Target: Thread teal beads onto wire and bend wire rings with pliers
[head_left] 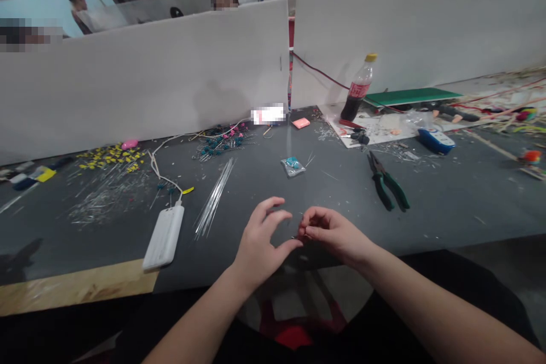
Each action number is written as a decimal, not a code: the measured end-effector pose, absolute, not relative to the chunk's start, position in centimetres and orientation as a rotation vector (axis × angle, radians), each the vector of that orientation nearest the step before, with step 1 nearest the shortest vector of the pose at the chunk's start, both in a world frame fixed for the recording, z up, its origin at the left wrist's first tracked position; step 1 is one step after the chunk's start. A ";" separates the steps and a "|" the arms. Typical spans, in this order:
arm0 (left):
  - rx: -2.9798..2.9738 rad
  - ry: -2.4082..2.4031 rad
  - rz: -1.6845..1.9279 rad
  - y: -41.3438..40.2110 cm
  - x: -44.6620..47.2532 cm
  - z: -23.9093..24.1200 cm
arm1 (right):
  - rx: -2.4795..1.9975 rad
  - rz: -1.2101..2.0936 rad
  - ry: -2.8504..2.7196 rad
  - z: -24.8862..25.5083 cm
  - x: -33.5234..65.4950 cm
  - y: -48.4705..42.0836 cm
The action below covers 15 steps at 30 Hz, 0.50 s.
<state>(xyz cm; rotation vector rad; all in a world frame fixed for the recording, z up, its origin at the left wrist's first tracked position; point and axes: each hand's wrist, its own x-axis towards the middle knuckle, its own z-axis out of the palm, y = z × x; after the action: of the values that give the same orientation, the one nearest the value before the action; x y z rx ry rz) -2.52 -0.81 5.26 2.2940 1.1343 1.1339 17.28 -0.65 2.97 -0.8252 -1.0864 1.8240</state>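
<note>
Over the front edge of the dark table, my left hand [264, 242] has its thumb and fingers spread apart, with nothing visible gripped between them. Just to its right, my right hand [330, 233] is closed in a pinch; whatever sits between its fingertips is too small to make out. Beyond both hands lies a small clear packet [293, 166] with teal pieces inside. A bundle of thin straight wires [215, 196] rests to the left. Green-handled pliers [387, 182] lie with their jaws pointing away, right of my right hand.
A white power bank [164, 237] with a cable stands front left. Yellow pieces [108, 158] and teal pieces on wires [217, 145] lie farther back. A cola bottle [358, 88] and a blue-white device [435, 141] are at right. White partitions [170, 79] border the back; people are behind them.
</note>
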 end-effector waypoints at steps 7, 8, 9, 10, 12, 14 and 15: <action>1.845 1.299 0.861 1.5 -2.7 2.4 | -1.182 1.066 -1.890 1.8 16.7 -0.1; 1.844 1.314 0.848 1.7 -2.6 2.0 | -1.193 1.009 -1.932 1.3 16.4 0.0; 1.842 1.321 0.836 1.9 -2.6 1.6 | -1.193 0.982 -1.959 0.8 16.2 0.1; 1.840 1.326 0.824 2.1 -2.4 1.3 | -1.189 0.971 -1.976 0.3 15.9 0.1; 1.847 1.343 0.806 2.2 -2.2 0.7 | -1.182 0.939 -2.016 -0.6 15.6 0.2; 1.863 1.374 0.795 2.3 -2.1 0.3 | -1.165 0.904 -2.050 -1.1 15.5 0.2; 1.874 1.389 0.791 2.3 -2.0 0.2 | -1.153 0.886 -2.065 -1.2 15.5 0.2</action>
<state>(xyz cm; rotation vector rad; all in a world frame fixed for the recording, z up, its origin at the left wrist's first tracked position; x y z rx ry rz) -2.02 2.32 0.19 1.8744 1.3893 0.7912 15.51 0.23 -1.18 -1.1530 -2.0653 0.8856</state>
